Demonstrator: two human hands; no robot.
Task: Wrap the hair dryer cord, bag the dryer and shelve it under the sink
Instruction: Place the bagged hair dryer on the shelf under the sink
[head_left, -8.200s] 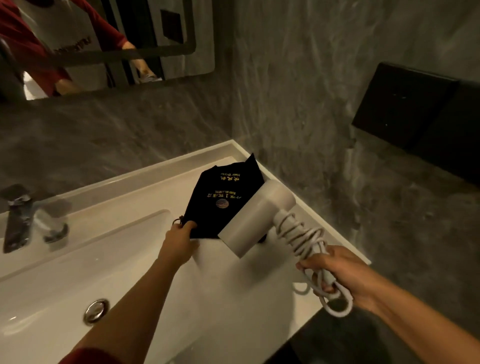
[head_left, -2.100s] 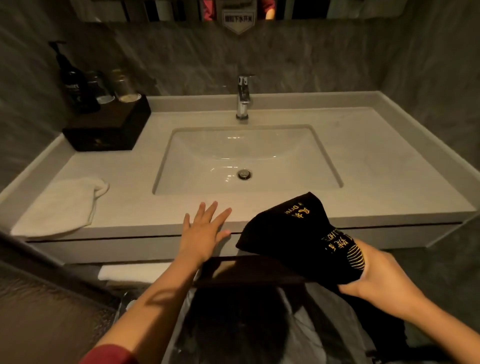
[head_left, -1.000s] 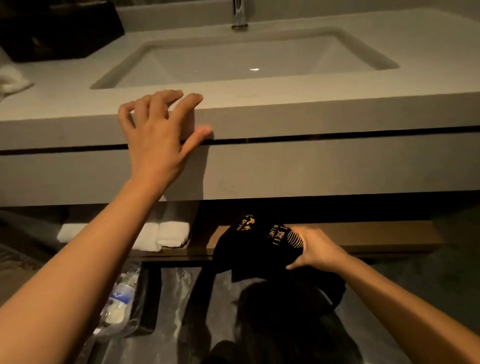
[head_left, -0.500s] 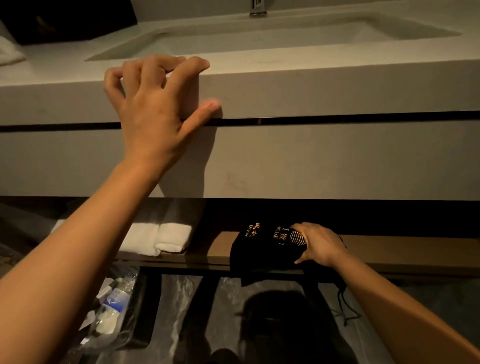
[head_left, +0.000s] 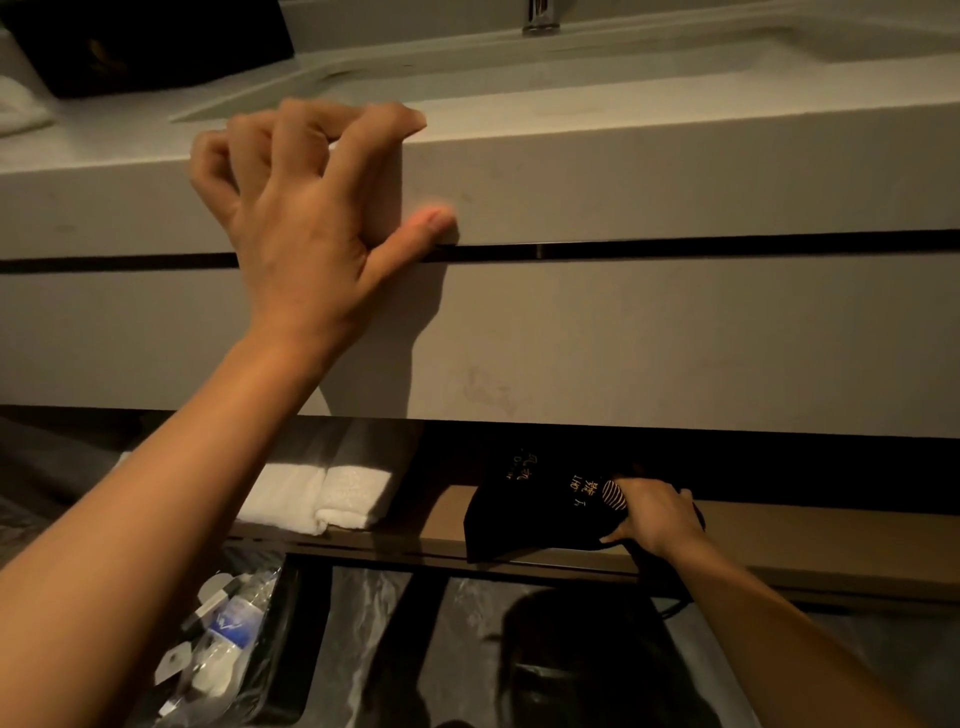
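Observation:
The black drawstring bag (head_left: 530, 506) with gold lettering lies on the brown shelf (head_left: 805, 540) under the sink counter. The hair dryer is hidden inside it. My right hand (head_left: 652, 512) grips the bag's right end, resting on the shelf. My left hand (head_left: 311, 208) is up on the front edge of the white sink counter (head_left: 649, 171), fingers curled over the rim and thumb pressed on its face.
Folded white towels (head_left: 322, 496) lie on the shelf left of the bag. A bin lined with plastic, holding a bottle and wrappers (head_left: 218, 639), stands on the floor at lower left. A black tray (head_left: 150, 41) and the faucet (head_left: 540, 18) sit on the counter.
I have crouched lower. My right hand carried the bag down from counter height and pushed it back onto the shelf. My left hand settled on the counter edge and stays there.

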